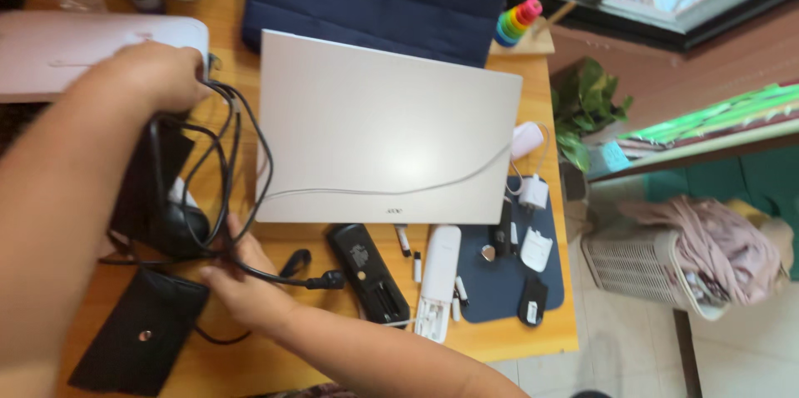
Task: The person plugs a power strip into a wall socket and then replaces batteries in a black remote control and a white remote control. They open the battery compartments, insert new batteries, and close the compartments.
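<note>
Looped black cable [218, 166] hangs over the worktop [516, 340] beside a closed laptop [384, 127]; left hand [154, 75], fist down, apparently clenches its top, right hand [241, 281] (palm up) pinches the lower strand.

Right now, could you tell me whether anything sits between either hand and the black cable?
Nothing visible does. The right hand already grips the black cable near its plug end, and the left hand holds its loops from above, beside the closed laptop. The black pouch lies below, apart.
</note>
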